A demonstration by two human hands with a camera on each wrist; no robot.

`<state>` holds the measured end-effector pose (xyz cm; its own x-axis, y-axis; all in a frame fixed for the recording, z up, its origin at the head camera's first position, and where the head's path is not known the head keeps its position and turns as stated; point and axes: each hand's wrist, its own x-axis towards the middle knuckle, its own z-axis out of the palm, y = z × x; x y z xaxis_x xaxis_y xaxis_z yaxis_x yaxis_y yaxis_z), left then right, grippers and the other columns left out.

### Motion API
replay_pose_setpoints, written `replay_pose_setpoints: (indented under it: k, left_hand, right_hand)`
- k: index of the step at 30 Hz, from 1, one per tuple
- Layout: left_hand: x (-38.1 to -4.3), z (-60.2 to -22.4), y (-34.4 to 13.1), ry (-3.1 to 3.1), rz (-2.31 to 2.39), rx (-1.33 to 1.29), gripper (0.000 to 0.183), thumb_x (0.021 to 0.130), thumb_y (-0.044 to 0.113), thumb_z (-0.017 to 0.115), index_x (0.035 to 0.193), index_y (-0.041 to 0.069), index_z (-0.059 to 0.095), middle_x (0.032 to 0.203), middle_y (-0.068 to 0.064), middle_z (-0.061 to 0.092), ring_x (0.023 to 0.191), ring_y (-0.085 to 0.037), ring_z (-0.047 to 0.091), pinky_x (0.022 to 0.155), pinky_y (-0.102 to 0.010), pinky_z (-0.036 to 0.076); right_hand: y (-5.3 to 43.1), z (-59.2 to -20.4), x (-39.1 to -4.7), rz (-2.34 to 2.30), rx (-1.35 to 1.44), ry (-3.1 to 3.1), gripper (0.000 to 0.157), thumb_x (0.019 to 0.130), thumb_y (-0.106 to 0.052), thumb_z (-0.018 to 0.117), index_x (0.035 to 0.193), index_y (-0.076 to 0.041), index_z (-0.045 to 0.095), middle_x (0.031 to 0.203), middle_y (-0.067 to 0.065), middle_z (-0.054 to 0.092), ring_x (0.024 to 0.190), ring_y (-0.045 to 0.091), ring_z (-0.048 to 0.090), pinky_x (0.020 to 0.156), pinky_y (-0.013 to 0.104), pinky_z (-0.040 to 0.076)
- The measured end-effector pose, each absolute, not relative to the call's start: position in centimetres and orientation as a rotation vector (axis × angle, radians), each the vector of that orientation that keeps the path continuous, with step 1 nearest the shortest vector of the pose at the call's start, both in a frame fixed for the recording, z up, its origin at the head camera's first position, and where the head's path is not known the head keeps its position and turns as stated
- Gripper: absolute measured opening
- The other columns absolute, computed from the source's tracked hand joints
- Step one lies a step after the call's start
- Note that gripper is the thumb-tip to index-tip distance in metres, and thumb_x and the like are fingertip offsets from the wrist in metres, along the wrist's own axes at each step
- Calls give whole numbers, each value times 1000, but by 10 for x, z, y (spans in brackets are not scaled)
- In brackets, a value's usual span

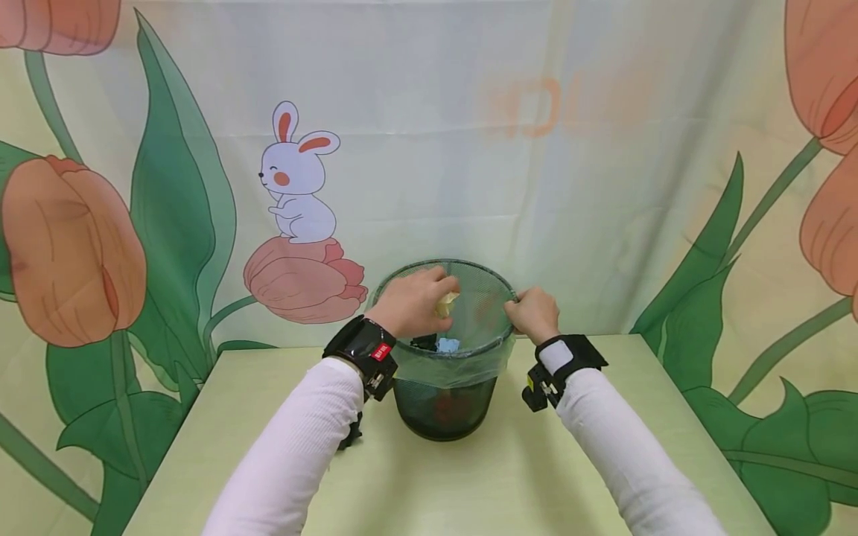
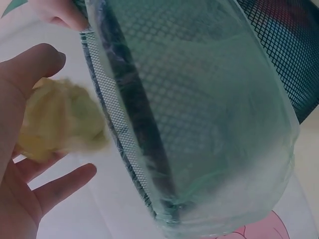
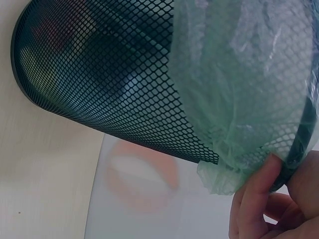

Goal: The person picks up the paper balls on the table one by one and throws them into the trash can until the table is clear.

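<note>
A black wire-mesh trash can (image 1: pixel 445 413) stands on the table, lined with a thin green plastic bag (image 2: pixel 224 114) folded over its rim. Over its mouth is my left hand (image 1: pixel 418 301), fingers spread and thumb apart. A crumpled yellow paper ball (image 2: pixel 65 119) lies between those fingers, blurred while the hand looks sharp, so it seems loose. My right hand (image 1: pixel 536 316) grips the rim and bag at the right side, fingers (image 3: pixel 256 194) curled over the edge. Inside the can show a light-blue crumpled piece (image 1: pixel 447 345) and a black piece (image 1: pixel 424 342).
A small black object (image 1: pixel 350 435) lies on the table (image 1: pixel 268 417) left of the can, partly hidden behind my left forearm. Behind the table hangs a cloth backdrop (image 1: pixel 436 149) printed with tulips and a rabbit.
</note>
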<state>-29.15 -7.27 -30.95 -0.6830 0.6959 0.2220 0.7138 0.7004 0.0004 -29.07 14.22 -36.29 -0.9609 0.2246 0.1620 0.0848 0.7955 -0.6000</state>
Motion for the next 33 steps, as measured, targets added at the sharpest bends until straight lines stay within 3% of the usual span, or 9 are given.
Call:
replay_pose_setpoints:
  k: [12,20,33]
  left_hand:
    - [-293,-315,-82,-2701,-153,-1100,47,82,38,64,124,20,54,125,-3,50,109,-21,52,85,-37,49]
    - [-297,-320,-96,-2685,-180,-1079,60,85,45,59,136,18,44,139,-8,41,126,-27,42,102,-44,38]
    - [-307,-332,-140,-2708,-274,-924,67,86,51,55,141,18,37,143,-11,37,128,-31,39,103,-50,34]
  right_hand:
    - [141,-361,-289,886,-233,-2760,43,80,-10,51,42,-17,32,37,-6,41,37,9,51,37,20,29]
    - [143,-361,-290,891,-239,-2755,43,79,-11,51,41,-17,33,37,-6,43,38,9,52,38,21,31]
    - [141,-360,-289,880,-249,-2756,43,79,-10,51,40,-17,33,37,-7,42,36,8,49,39,21,31]
